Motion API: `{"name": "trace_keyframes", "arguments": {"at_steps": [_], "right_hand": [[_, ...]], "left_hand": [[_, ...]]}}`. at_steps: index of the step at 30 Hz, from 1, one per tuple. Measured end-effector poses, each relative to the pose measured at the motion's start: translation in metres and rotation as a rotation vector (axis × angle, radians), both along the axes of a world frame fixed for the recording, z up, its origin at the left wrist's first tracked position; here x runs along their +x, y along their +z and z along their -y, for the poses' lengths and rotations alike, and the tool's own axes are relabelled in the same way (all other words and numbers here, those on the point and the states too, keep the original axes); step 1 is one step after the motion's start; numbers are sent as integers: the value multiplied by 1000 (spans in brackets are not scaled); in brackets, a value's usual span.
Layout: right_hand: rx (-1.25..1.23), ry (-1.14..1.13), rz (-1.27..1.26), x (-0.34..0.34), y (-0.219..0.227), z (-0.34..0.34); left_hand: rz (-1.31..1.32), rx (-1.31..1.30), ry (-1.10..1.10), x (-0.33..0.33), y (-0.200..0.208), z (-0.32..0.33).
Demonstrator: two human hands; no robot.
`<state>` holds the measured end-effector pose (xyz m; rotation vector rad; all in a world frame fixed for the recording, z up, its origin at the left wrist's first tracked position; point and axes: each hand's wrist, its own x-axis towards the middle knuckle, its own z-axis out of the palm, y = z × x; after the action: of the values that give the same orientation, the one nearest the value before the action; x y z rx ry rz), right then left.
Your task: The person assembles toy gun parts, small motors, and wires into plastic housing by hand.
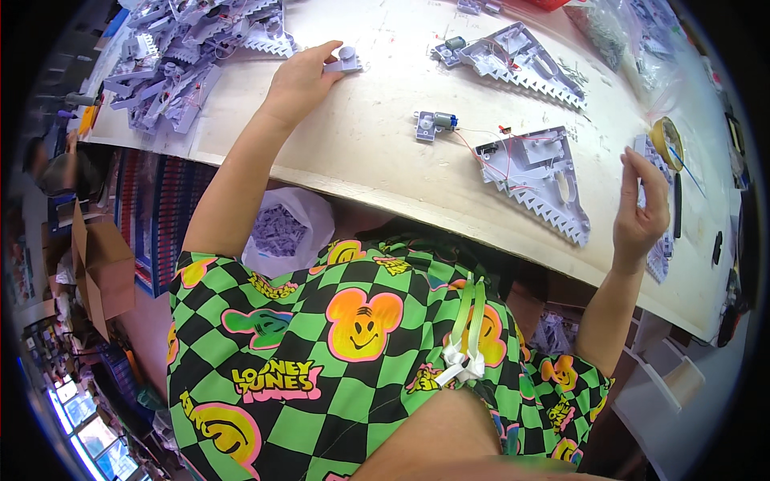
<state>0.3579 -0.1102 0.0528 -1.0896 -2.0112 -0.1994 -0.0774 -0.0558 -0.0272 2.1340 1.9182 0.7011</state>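
My left hand (298,86) pinches a small pale grey plastic part with a round knob (346,60) at the far left of the table. My right hand (644,204) is raised over the right side, thumb and forefinger brought together; anything between their tips is too small to make out. Beside it lies a toothed grey part (659,248), partly hidden by the hand. Between my hands rests a triangular grey housing with a toothed edge (561,156), wired to a small motor in a grey block (434,123). A similar toothed housing (521,60) with its motor (454,46) sits farther back.
A large heap of grey plastic parts (172,60) covers the table's far left. At the right are a yellow tape roll (666,144) and clear bags of small parts (605,36). A white bag of grey pieces (281,228) stands below the table edge, with an open carton (104,268) farther left.
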Motion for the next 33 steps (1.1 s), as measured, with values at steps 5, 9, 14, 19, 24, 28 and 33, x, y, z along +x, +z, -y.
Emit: {"name": "trace_keyframes", "arguments": {"at_steps": [5, 9, 14, 19, 24, 28, 33], "right_hand": [[-44, 115, 46, -50, 9, -3], [-167, 181, 3, -86, 4, 4], [-339, 345, -118, -126, -32, 24], [-476, 360, -265, -139, -69, 28], [-511, 367, -402, -133, -89, 31], [-565, 342, -413, -127, -94, 30], [-540, 330, -360, -131, -93, 32]], "left_hand": [[349, -80, 47, -20, 0, -5], [959, -149, -79, -9, 1, 3], [1364, -456, -316, 56, 12, 60], [1395, -633, -341, 99, -11, 85], [1520, -542, -278, 118, -23, 90], [1568, -595, -205, 123, -30, 86], [1542, -630, -180, 120, -36, 81]]}}
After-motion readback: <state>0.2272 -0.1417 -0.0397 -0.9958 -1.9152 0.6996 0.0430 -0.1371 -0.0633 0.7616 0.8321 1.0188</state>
